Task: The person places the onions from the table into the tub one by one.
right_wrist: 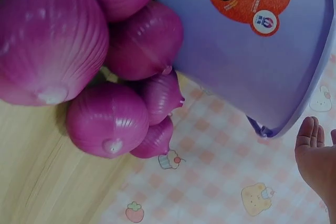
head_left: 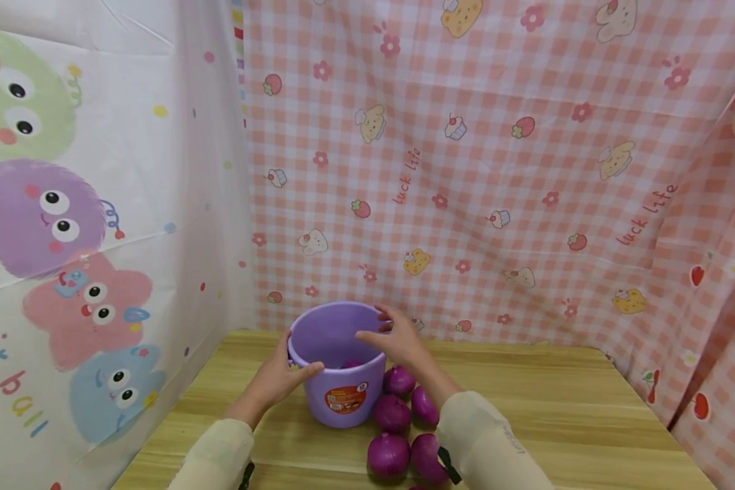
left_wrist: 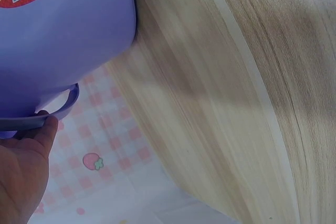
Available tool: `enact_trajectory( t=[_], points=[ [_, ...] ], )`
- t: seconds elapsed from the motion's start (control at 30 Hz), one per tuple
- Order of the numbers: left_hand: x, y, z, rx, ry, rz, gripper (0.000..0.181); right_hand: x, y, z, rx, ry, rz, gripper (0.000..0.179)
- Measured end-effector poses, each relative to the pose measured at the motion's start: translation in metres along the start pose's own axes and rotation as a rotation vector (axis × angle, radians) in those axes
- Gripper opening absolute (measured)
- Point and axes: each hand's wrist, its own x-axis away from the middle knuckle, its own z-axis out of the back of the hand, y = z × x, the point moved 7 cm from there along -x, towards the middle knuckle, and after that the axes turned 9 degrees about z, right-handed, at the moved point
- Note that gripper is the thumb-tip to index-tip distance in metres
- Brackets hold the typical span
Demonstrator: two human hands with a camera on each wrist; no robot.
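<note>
A purple bucket [head_left: 343,378] with a red-orange label stands upright on the table. My left hand [head_left: 275,378] grips its left side at the rim, the thumb laid over the edge; in the left wrist view, fingers of the left hand [left_wrist: 23,171] curl at the rim beside the handle. My right hand [head_left: 401,340] is by the right rim with fingers extended; the right wrist view shows a gap between the right hand [right_wrist: 317,161] and the bucket. Part of a purple onion [head_left: 351,364] shows inside. Several purple onions [head_left: 392,414] lie right of the bucket, under my right forearm.
The wooden table [head_left: 545,401] extends to the right of the onions. A pink checked curtain [head_left: 496,170] hangs behind it, and a white cartoon-print curtain [head_left: 202,170] hangs at the left.
</note>
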Motion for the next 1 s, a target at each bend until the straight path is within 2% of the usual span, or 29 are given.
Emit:
enact_trajectory(
  t=[0.7, 1.0],
  points=[
    [-0.001, -0.002, 0.000, -0.020, 0.010, 0.022, 0.111, 0.011, 0.026, 0.038, 0.032, 0.067, -0.064, 0.072],
    [-0.001, -0.001, 0.001, -0.010, 0.012, 0.013, 0.110, 0.020, 0.040, 0.053, 0.059, 0.069, -0.044, 0.074]
  ],
)
